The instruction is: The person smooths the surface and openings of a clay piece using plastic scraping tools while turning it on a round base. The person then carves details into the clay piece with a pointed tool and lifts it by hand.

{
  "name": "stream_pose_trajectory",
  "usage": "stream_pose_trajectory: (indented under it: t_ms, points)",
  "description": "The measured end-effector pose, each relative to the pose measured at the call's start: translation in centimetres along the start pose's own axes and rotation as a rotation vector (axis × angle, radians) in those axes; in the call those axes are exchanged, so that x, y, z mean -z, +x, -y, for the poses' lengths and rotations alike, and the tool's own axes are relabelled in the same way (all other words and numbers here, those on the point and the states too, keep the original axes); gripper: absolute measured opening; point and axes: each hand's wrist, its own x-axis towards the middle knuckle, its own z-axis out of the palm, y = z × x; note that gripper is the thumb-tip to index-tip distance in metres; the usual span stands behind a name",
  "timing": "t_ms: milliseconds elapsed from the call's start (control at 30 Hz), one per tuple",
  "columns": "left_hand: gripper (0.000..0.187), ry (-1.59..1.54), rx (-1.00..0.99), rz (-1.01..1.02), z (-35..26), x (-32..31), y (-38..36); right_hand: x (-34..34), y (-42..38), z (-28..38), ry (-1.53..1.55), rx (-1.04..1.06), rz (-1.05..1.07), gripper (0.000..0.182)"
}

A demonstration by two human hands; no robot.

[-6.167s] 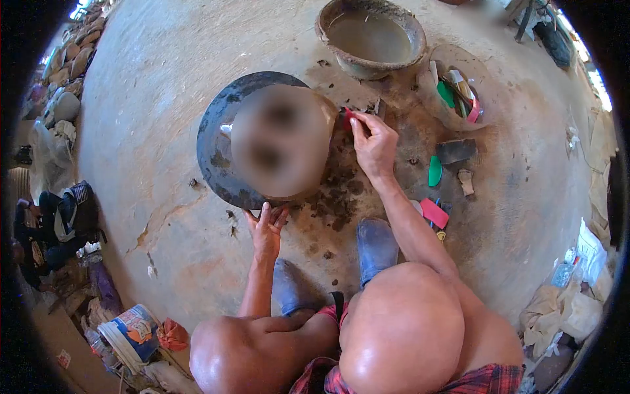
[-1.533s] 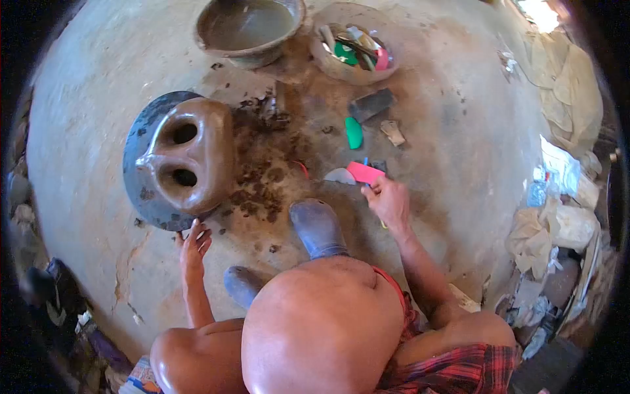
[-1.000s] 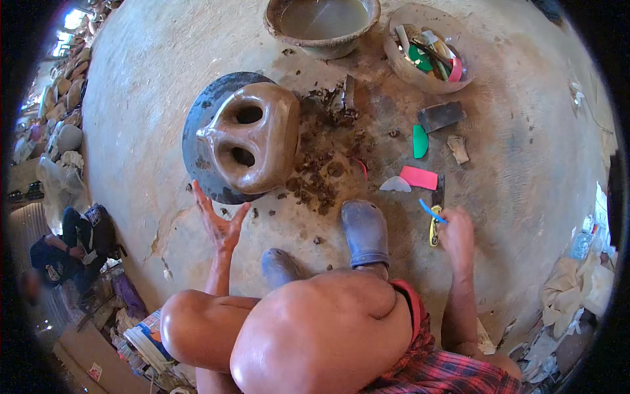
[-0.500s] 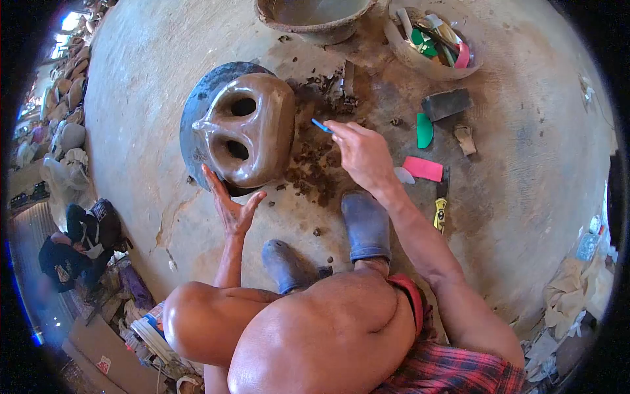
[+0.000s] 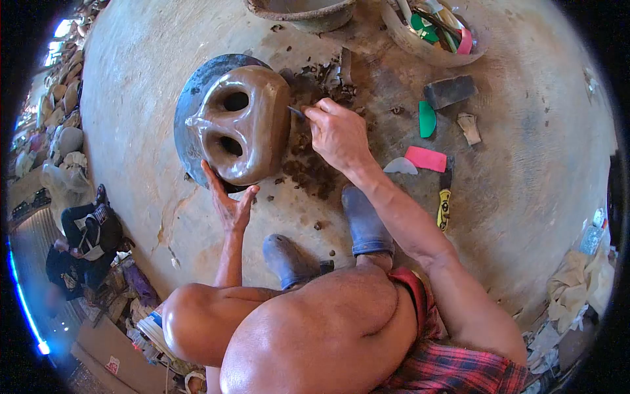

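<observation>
A shiny brown clay form [image 5: 262,131] with two dark oval holes rests on a round dark board [image 5: 187,131] at the left centre. My left hand [image 5: 230,203] is open, fingers spread, at the lower edge of the form and board. My right hand [image 5: 336,131] pinches a thin blue tool [image 5: 296,111], whose tip is at the form's right side. Dark clay scraps [image 5: 315,164] lie on the floor beneath and beside my right hand.
Behind stand a basin [image 5: 315,16] and a bowl of tools [image 5: 426,49]. A dark block [image 5: 450,91], green piece [image 5: 427,119], pink piece [image 5: 426,158] and yellow-handled knife [image 5: 443,209] lie at right. Another person [image 5: 79,256] sits far left.
My right hand has moved left and slightly up, bringing the blue tool to the form's side. My left hand stays by the form's lower edge. The whole view has shifted a little.
</observation>
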Motion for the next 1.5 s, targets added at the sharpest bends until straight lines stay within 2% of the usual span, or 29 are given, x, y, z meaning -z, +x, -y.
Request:
stream_pose_trajectory:
  t_ms: [167,333,533,633,800,1033,1167,1233,1367,1500]
  points:
    - [0.148,-0.096,0.087,0.001,-1.3,-0.2,0.0,-0.3,0.3,-0.1,0.008,0.024,-0.051,0.013]
    - [0.144,-0.008,0.015,0.0,0.1,0.0,0.1,0.0,0.5,0.2,-0.009,0.027,-0.055,0.014]
    - [0.143,-0.077,0.063,0.001,-0.6,-0.1,0.0,0.1,0.8,0.1,-0.023,0.034,-0.055,0.012]
    - [0.143,-0.016,0.028,0.003,-0.1,0.1,0.2,0.2,1.0,0.1,-0.044,0.023,-0.011,0.019]
    - [0.143,0.004,0.022,-0.002,0.1,0.0,0.1,0.0,1.1,0.0,-0.057,0.051,-0.017,0.01]
    - [0.137,0.042,0.029,0.013,-0.3,0.0,0.1,0.2,1.6,0.2,-0.09,0.072,0.038,0.009]
    - [0.138,-0.087,0.124,0.024,-1.3,-0.1,-0.2,0.1,1.5,0.6,-0.097,0.071,0.058,0.009]
    - [0.139,-0.028,0.042,0.025,-0.7,-0.1,0.0,0.0,1.4,0.6,-0.095,0.069,0.069,0.008]
    - [0.141,-0.086,0.092,0.024,-0.9,-0.2,-0.1,-0.1,1.1,0.8,-0.098,0.107,0.055,0.007]
    - [0.142,-0.056,0.055,0.033,-0.1,0.0,0.0,-0.2,0.6,1.1,-0.085,0.132,0.06,0.008]
